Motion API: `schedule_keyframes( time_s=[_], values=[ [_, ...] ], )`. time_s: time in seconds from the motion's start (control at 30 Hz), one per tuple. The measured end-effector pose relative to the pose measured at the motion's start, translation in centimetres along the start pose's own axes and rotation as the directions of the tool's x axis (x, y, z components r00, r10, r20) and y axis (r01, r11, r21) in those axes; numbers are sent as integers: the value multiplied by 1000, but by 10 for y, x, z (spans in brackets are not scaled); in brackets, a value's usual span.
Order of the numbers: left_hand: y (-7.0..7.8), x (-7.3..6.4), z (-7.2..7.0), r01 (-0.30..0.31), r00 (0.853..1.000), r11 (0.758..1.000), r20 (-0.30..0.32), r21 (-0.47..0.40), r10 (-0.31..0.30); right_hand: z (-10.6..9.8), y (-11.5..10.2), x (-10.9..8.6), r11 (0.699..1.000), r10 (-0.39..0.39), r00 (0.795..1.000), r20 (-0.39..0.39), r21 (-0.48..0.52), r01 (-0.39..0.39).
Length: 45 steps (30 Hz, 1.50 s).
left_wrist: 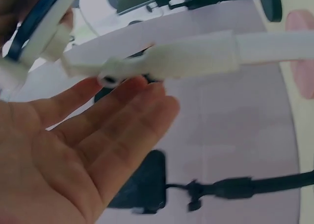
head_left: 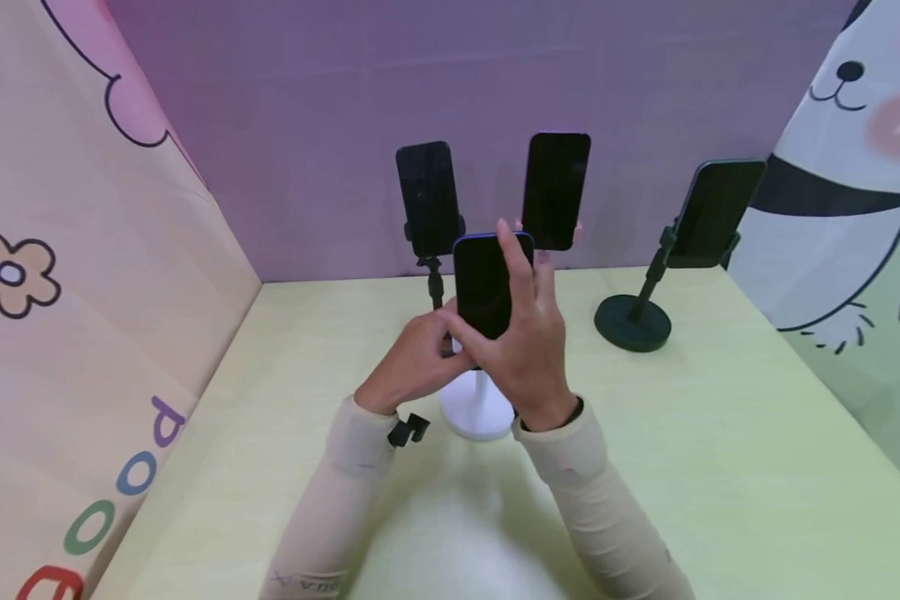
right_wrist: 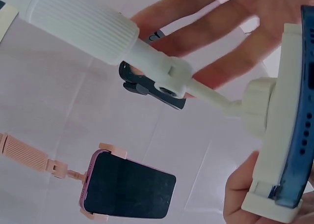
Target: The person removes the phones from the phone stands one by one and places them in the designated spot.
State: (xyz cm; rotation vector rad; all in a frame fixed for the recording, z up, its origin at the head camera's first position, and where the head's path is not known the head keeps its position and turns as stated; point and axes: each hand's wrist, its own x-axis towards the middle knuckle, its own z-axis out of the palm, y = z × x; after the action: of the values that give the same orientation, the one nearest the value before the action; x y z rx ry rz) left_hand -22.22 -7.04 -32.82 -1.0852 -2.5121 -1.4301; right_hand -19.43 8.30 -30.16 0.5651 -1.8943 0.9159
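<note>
A blue-edged phone (head_left: 482, 283) sits in the clamp of a white phone stand, whose round base (head_left: 474, 410) rests on the table. My right hand (head_left: 528, 354) holds the phone and its clamp, the thumb low across the front and a finger up along the right edge. In the right wrist view the white clamp (right_wrist: 269, 150) grips the back of the phone. My left hand (head_left: 417, 358) is behind the phone; its long fingers (left_wrist: 130, 121) reach out almost straight, tips at the hinge joint (left_wrist: 115, 74) of the white neck.
Behind my hands a phone (head_left: 429, 196) stands on a black stand, with another phone (head_left: 557, 187) on a pink stand beside it. At the right, a third phone (head_left: 720, 212) leans on a stand with a dark round base (head_left: 633, 323). A purple cloth wall (head_left: 307, 167) backs the table.
</note>
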Motion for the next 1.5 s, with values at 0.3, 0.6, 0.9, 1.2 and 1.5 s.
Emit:
schedule_keyframes(
  time_s=[0.3, 0.6, 0.9, 1.2, 1.5],
  values=[
    [10, -12, -21, -63, 997, 996, -36, 69, 66, -1, 1, 1, 1000, 0, 1000, 7, -24, 1],
    [10, -15, -24, -121, 987, 979, -90, 164, 137, 1, 1, -1, 1000, 13, 1000, -1, -1, -13],
    [6, -15, -24, -194, 963, 954, -142, 226, 230, 6, -1, 1, 999, -5, 1000, -15, 38, 6],
    [6, -15, -21, -226, 946, 943, -174, 246, 272, 7, -5, -1, 999, -17, 999, -36, 33, 18],
    [8, -11, -17, -227, 952, 949, -155, 218, 263, 2, -5, -3, 999, -7, 999, -43, 33, 8]
  ],
)
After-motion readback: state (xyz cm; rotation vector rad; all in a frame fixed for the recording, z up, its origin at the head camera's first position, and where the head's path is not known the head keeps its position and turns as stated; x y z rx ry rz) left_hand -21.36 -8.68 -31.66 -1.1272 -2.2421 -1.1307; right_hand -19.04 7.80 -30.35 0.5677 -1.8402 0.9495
